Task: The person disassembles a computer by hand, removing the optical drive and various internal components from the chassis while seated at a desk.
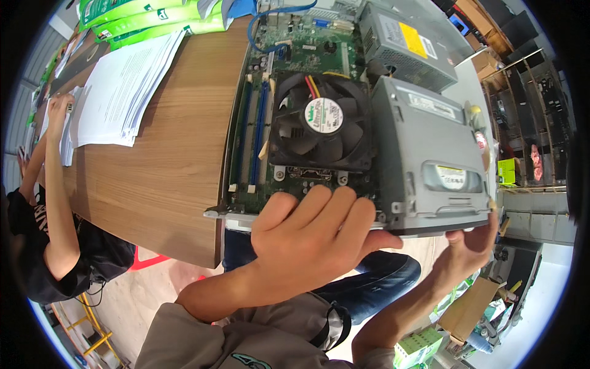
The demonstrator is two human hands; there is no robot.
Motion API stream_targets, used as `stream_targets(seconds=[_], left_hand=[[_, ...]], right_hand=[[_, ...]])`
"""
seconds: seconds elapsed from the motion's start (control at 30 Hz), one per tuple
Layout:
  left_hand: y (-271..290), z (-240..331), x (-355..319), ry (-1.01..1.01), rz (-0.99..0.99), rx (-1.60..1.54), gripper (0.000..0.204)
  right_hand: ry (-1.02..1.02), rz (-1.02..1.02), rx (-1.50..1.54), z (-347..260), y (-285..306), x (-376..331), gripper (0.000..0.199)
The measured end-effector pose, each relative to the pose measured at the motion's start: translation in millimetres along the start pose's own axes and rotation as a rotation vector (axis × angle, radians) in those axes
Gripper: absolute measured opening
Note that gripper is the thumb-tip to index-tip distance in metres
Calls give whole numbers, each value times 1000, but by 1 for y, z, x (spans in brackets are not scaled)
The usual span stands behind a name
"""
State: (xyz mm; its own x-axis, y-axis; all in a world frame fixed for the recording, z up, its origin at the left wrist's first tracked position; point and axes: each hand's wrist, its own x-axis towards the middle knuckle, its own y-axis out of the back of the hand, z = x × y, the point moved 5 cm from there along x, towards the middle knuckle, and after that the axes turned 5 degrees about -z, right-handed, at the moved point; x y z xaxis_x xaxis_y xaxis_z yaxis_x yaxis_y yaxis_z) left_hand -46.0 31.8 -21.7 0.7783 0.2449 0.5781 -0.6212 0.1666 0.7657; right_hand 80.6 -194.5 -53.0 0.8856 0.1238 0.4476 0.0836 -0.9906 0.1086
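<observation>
An open desktop computer (344, 55) lies on the table's right part, its front edge towards me. My left hand (313, 230) is closed over that front edge, fingers curled over the metal rim below the black cooling fan (301, 138), thumb pointing right. My right hand (470, 249) grips the front right corner, beside the grey optical drive (439, 184); its thumb is at the front edge and its fingers reach up the right side. Blue and pale memory slots (258, 135) run left of the fan. Behind the drive sits the metal power supply (405, 52).
A wooden table (166, 178) extends left, with a stack of printed paper (123, 92) and green packages (160, 21) on it. At far left another person's hand (60, 104) touches papers. Shelves (534, 117) stand to the right; an open cardboard box (468, 310) sits at lower right.
</observation>
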Motion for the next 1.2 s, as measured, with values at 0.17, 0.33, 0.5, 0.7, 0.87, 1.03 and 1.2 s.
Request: stream_targets(seconds=[0.17, 0.33, 0.5, 0.7, 0.87, 1.03, 1.2], left_hand=[[1, 0, -2, 13, -37, -6, 53], [-1, 1, -5, -9, -51, -30, 50], [1, 2, -3, -13, -101, -43, 51], [-2, 5, 1, -34, -97, -9, 53], [-6, 5, -1, -43, -60, -20, 56], [-6, 2, -1, -71, -85, -70, 54], [-8, -2, -3, -74, -92, -125, 52]], right_hand=[[10, -29, -45, 13, 1, -7, 92], [-13, -46, -82, 20, 4, -13, 87], [-49, -27, -16, 17, -2, -14, 91], [-16, -63, -27, 19, 1, -8, 88], [65, -103, -36, 7, -1, -1, 81], [80, -112, -24, 13, 2, -3, 81], [26, -123, -62, 20, 3, -7, 82]])
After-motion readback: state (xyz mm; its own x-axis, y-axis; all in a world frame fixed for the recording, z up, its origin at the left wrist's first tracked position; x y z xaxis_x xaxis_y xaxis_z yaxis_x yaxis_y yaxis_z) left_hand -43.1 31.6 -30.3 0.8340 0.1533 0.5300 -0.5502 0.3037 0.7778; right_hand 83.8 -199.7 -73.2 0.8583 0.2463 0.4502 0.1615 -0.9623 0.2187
